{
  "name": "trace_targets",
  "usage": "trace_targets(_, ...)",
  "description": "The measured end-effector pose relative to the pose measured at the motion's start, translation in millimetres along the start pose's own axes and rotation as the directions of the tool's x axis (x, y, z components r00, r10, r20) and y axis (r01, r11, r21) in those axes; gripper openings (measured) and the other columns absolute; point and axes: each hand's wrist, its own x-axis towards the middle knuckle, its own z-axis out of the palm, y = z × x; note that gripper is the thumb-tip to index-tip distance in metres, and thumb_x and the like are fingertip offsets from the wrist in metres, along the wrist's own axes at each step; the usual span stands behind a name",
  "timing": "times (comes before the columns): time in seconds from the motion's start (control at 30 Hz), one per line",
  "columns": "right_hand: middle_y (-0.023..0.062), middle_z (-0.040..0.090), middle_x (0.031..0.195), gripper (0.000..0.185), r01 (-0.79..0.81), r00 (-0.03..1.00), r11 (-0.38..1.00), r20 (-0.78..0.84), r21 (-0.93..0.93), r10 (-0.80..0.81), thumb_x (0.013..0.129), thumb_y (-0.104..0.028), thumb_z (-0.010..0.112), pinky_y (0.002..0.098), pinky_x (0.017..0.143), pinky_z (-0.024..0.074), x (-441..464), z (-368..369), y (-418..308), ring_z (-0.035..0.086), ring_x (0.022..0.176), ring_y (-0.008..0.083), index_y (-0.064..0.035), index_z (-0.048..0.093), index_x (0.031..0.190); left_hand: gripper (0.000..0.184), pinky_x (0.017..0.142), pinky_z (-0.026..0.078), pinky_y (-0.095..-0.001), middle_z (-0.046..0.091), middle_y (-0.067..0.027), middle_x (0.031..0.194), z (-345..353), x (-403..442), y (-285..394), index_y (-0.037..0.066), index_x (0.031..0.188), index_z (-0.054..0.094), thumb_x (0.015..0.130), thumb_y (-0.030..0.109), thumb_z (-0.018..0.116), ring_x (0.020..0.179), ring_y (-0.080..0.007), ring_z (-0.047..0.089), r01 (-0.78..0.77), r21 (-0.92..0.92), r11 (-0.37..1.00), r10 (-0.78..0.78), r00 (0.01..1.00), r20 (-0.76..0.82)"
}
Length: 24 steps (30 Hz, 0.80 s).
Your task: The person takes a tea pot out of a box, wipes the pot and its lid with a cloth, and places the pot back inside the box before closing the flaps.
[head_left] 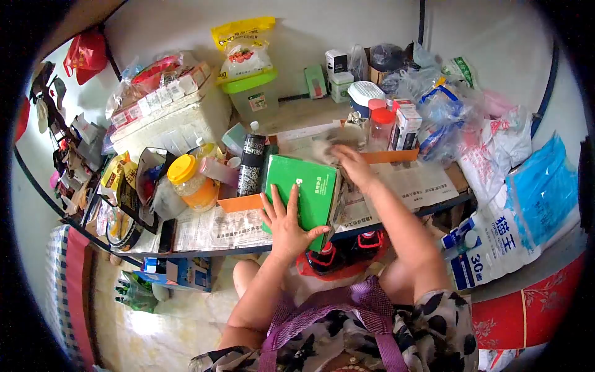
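Observation:
Spread flat on a green box-like item (304, 177) with white print is my left hand (285, 217), its fingers and thumb apart. The green item lies on the newspaper-covered shelf (403, 186), tilted a little, with its pale side edge toward my right. My right hand (353, 166) is just past its right far corner, closed on a greyish-brown cloth (341, 139) that is smeared by motion. A black patterned cylinder (251, 164) stands beside the green item's left edge. An orange strip (240, 203) shows left of my left hand.
A yellow-lidded jar (192, 183) and a dark phone-like object (167, 236) are at left. A red-lidded jar (381, 127), a white-and-red box (406, 127) and plastic bags (452, 111) crowd the right. A green-rimmed bin (254, 99) stands behind. Dark bottles (325, 257) sit below the shelf.

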Motion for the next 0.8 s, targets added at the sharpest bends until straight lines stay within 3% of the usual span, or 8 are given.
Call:
trace_targets(0.1, 0.0083, 0.056, 0.117, 0.046, 0.029, 0.888, 0.980, 0.456, -0.194, 0.064, 0.091, -0.037, 0.049, 0.0273, 0.093, 0.0359, 37.9, -7.9, -22.2, 0.049, 0.108, 0.0135, -0.0009, 0.053, 0.119, 0.114, 0.099, 0.007, -0.0657, 0.007, -0.0263, 0.145, 2.8, -4.3, -3.0, 0.015, 0.141, 0.023, 0.051, 0.069, 0.069, 0.131, -0.0504, 0.003, -0.001, -0.008, 1.000, 0.001, 1.000, -0.008)
trace_targets(0.13, 0.0070, 0.055, 0.119, 0.046, -0.119, 0.823, 0.990, 0.551, -0.076, 0.141, 0.090, -0.037, 0.051, 0.0261, 0.093, 0.0362, 39.4, -5.2, -43.7, 0.048, 0.107, 0.0125, -0.0030, 0.052, 0.122, 0.115, 0.099, 0.007, -0.0657, 0.006, -0.0262, 0.145, 2.7, -5.6, -3.8, 0.015, 0.141, 0.023, 0.051, 0.069, 0.069, 0.131, -0.0503, 0.002, -0.001, -0.010, 1.000, 0.001, 1.000, -0.008)
trace_targets(0.3, 0.0056, 0.054, 0.120, 0.051, -0.203, 0.771, 0.969, 0.587, -0.141, 0.247, 0.089, -0.036, 0.055, 0.0235, 0.093, 0.0373, 69.0, -5.2, -25.4, 0.047, 0.110, 0.0114, -0.0013, 0.048, 0.125, 0.115, 0.099, 0.009, -0.0658, 0.007, -0.0264, 0.145, 2.2, -7.3, -5.4, 0.014, 0.141, 0.024, 0.050, 0.070, 0.068, 0.132, -0.0499, 0.003, 0.008, -0.009, 1.000, -0.008, 1.000, 0.006)
trace_targets(0.43, 0.0052, 0.058, 0.108, 0.038, -0.258, 0.902, 0.937, 0.289, -0.237, 0.322, 0.090, -0.031, 0.051, 0.0237, 0.085, 0.0416, 65.3, -36.1, 34.6, 0.055, 0.096, 0.0120, -0.0016, 0.056, 0.114, 0.112, 0.098, 0.010, -0.0667, 0.009, -0.0260, 0.145, 2.9, 0.4, -6.4, 0.016, 0.140, 0.027, 0.051, 0.070, 0.067, 0.132, -0.0495, 0.003, -0.005, -0.019, 1.000, 0.005, 1.000, 0.000)
trace_targets(0.53, 0.0060, 0.056, 0.113, 0.042, -0.366, 0.928, 0.891, 0.182, 0.269, 0.326, 0.088, -0.036, 0.054, 0.0320, 0.081, 0.0462, 27.6, -53.3, 66.2, 0.053, 0.101, 0.0152, -0.0040, 0.057, 0.114, 0.111, 0.097, 0.011, -0.0675, 0.010, -0.0249, 0.145, 3.5, 10.6, -3.7, 0.018, 0.140, 0.027, 0.051, 0.071, 0.067, 0.132, -0.0491, 0.004, -0.011, -0.011, 1.000, 0.011, 1.000, -0.001)
trace_targets(0.67, 0.0065, 0.054, 0.112, 0.041, -0.138, 0.931, 0.850, -0.226, 0.509, 0.286, 0.090, -0.028, 0.051, 0.0330, 0.079, 0.0474, -28.5, -14.4, 73.8, 0.054, 0.101, 0.0163, -0.0034, 0.046, 0.122, 0.105, 0.100, 0.012, -0.0638, 0.014, -0.0236, 0.145, 7.7, 23.0, 0.9, 0.020, 0.139, 0.031, 0.053, 0.070, 0.066, 0.132, -0.0480, 0.007, -0.018, 0.008, 1.000, 0.018, 0.999, -0.037)
trace_targets(0.7, 0.0090, 0.052, 0.117, 0.047, -0.081, 0.909, 0.840, -0.305, 0.537, 0.283, 0.090, -0.025, 0.049, 0.0332, 0.084, 0.0446, -33.0, -9.0, 106.3, 0.051, 0.106, 0.0187, -0.0031, 0.036, 0.129, 0.105, 0.100, 0.012, -0.0632, 0.015, -0.0235, 0.144, 8.7, 25.3, 2.3, 0.020, 0.139, 0.032, 0.053, 0.070, 0.067, 0.132, -0.0479, 0.008, -0.010, 0.012, 1.000, 0.010, 0.999, -0.036)
trace_targets(0.8, 0.0102, 0.050, 0.121, 0.048, -0.188, 0.840, 0.938, -0.447, 0.290, 0.306, 0.088, -0.020, 0.051, 0.0338, 0.089, 0.0406, -64.2, 15.5, 157.5, 0.049, 0.107, 0.0216, -0.0036, 0.035, 0.130, 0.103, 0.101, 0.013, -0.0612, 0.018, -0.0232, 0.144, 9.2, 30.2, 6.0, 0.020, 0.138, 0.033, 0.053, 0.069, 0.067, 0.131, -0.0476, 0.011, -0.007, 0.024, 1.000, 0.008, 0.999, -0.032)
